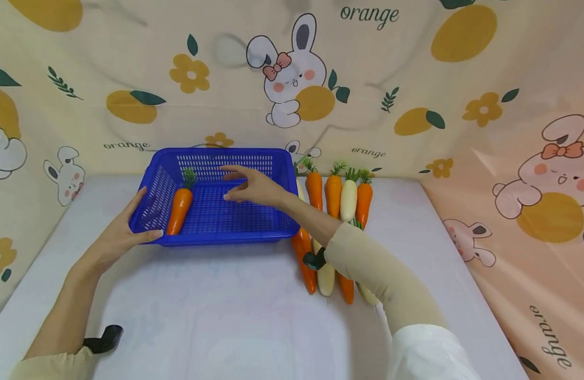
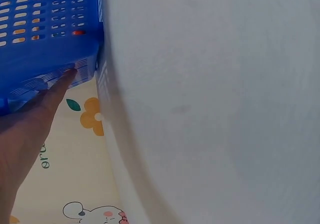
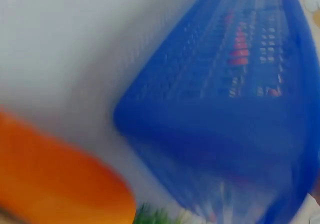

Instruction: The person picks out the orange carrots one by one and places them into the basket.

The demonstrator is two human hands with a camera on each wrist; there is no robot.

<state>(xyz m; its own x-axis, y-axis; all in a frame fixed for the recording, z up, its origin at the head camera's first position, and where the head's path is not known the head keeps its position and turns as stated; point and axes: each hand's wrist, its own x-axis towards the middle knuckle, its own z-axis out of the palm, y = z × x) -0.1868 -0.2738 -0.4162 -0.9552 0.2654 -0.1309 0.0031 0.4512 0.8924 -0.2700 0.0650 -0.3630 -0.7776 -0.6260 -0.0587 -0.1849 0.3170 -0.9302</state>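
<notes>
Against the blue basket (image 1: pixel 235 239), left hand (image 1: pixel 118 232) is spread, apparently for steadying; above, right hand (image 1: pixel 255 187) is held loosely parted, empty. One carrot (image 1: pixel 180 208) is laid inside; other carrots (image 1: pixel 314 190), white radishes (image 1: pixel 348 200) are lined alongside, probably for reach.

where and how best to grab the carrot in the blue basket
The carrot is probably best gripped just below its leaves, from above and right: it's thickest there, and the basket's left wall lies close on its left.
</notes>
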